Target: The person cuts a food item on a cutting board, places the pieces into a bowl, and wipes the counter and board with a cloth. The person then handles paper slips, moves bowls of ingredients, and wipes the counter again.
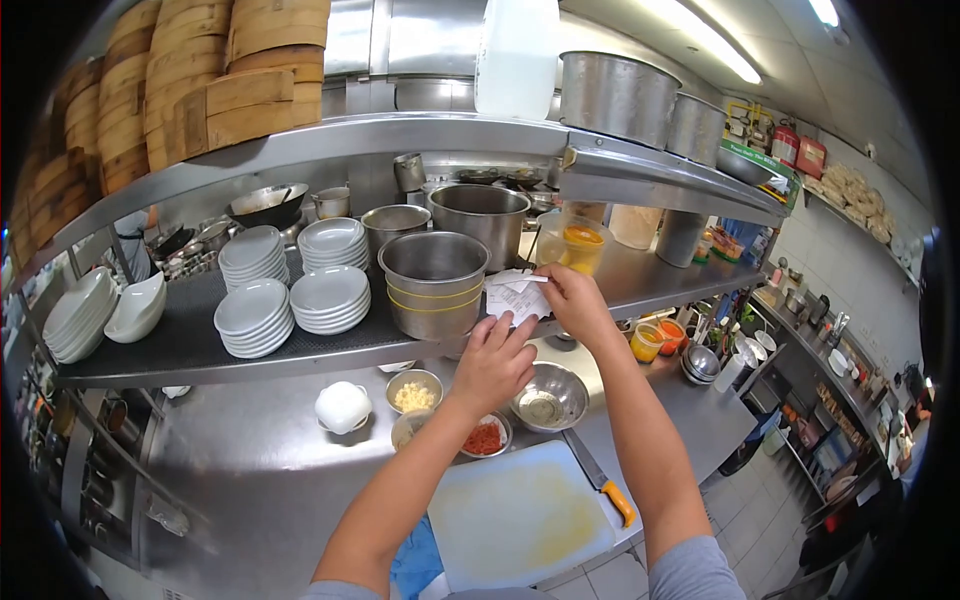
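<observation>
Several white printed paper slips [515,300] hang at the front edge of the steel shelf, beside a deep steel pot [432,290]. My right hand [575,303] pinches the upper slip between thumb and fingers at the right side of the bunch. My left hand [493,357] is at the lower edge of the papers, its fingers stretched out and apart, the fingertips touching or very near the paper. Below my forearms lies a white cutting board [525,515], and a knife with a yellow handle [617,503] rests along its right edge.
Stacked white plates [253,312] and steel pots [480,215] stand on the shelf. Beneath are bowls of chopped yellowish food [413,396] and red food [484,438], plus a steel bowl [550,397]. Bamboo steamers [190,75] are overhead at left. Sauce containers [648,342] stand at right.
</observation>
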The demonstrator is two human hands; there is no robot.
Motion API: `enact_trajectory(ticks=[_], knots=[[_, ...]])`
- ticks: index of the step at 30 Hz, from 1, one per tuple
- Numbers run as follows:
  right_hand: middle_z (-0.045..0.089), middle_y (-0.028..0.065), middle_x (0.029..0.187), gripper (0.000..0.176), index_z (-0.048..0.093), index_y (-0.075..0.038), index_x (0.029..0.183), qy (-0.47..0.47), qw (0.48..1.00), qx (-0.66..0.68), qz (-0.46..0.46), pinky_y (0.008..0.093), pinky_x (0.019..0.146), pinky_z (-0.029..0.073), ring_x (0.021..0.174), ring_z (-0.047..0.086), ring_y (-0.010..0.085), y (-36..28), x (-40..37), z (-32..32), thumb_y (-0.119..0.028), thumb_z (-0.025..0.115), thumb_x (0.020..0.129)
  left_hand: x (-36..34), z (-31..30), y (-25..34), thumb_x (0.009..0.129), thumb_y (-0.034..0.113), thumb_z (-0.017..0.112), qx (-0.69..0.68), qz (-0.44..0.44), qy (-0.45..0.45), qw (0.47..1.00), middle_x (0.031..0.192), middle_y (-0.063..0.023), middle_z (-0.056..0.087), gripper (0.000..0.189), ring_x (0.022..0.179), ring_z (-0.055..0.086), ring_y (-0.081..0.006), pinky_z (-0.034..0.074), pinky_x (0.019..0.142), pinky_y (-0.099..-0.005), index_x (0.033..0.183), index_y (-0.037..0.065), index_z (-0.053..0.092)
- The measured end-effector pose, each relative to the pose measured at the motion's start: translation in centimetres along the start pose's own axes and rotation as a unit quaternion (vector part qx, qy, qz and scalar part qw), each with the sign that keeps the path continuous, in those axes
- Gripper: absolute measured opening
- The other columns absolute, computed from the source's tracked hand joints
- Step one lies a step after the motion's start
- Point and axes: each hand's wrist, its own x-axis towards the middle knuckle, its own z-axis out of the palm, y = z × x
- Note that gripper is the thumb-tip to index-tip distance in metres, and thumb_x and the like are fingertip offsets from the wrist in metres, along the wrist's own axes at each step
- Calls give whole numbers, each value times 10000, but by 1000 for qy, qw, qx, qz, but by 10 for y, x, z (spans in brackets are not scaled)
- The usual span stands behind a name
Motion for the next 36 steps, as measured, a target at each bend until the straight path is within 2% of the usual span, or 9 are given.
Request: enact_trajectory(ticks=[10, 13, 16, 21, 24, 26, 28, 31, 36], knots=[[661, 159, 1413, 289, 715, -20, 1261, 148, 973, -100, -143, 445, 1084, 498, 1297, 628, 355, 16, -100, 51, 8, 589, 1002, -11, 12, -10, 776, 257, 775, -17, -2, 31, 999, 1387, -66, 608, 189, 1306, 533, -307, 384, 1096, -487, 850, 116, 674], [722, 158, 1286, 292, 689, 12, 1318, 123, 980, 132, 88, 376, 964, 574, 1152, 706, 259, 14, -191, 78, -17, 569, 1054, -17, 15, -12, 772, 280, 778, -5, -6, 37, 999, 1385, -63, 607, 193, 1327, 521, -310, 384, 1104, -487, 855, 128, 692], [766, 142, 1069, 303, 655, 27, 1362, -58, 884, 321, 334, 301, 751, 614, 837, 754, 175, 34, -320, 121, -93, 558, 1102, -21, 17, -10, 774, 288, 773, 14, -20, 39, 999, 1373, -58, 616, 182, 1323, 526, -308, 383, 1107, -481, 854, 142, 701], [769, 118, 880, 394, 574, -5, 1473, -241, 785, 291, 491, 290, 733, 607, 794, 746, 162, 28, -461, 135, -110, 573, 1093, -21, 20, -7, 789, 265, 759, -21, -34, 45, 998, 1377, -76, 646, 168, 1336, 537, -317, 374, 1122, -490, 875, 128, 715], [774, 161, 1087, 490, 505, -49, 1547, -178, 805, 333, 458, 324, 820, 609, 917, 756, 186, 20, -496, 127, -71, 590, 1065, -24, 14, -2, 794, 230, 767, -55, -40, 17, 998, 1450, -108, 618, 196, 1391, 515, -349, 338, 1174, -521, 946, 110, 737], [702, 162, 1348, 607, 446, -99, 1597, -209, 934, 155, 244, 363, 920, 591, 1066, 736, 210, 17, -490, 113, -40, 628, 1021, -29, 5, 12, 802, 164, 762, -129, -60, 38, 989, 1505, -138, 585, 230, 1450, 473, -399, 314, 1212, -551, 1022, 98, 753], [614, 123, 1493, 670, 435, -135, 1607, -184, 915, 177, 312, 373, 966, 574, 1154, 706, 227, 21, -495, 102, -40, 667, 985, -39, -16, 36, 806, 116, 747, -201, -106, 34, 973, 1524, -165, 566, 260, 1477, 445, -430, 333, 1213, -563, 1066, 96, 764], [699, 106, 1340, 582, 508, -111, 1552, -200, 863, 256, 387, 317, 884, 565, 985, 686, 172, 20, -493, 91, -59, 663, 993, -108, -37, 69, 818, 86, 735, -262, -188, -7, 947, 1462, -193, 603, 277, 1362, 553, -443, 452, 1123, -517, 1094, 88, 753], [723, 90, 1155, 437, 596, -80, 1453, -176, 861, 281, 386, 306, 850, 562, 923, 670, 146, 17, -522, 90, -93, 645, 1019, -329, -68, 108, 891, 44, 716, -248, -414, -182, 857, 1429, -205, 612, 225, 1364, 537, -435, 398, 1170, -511, 1115, 41, 725]])
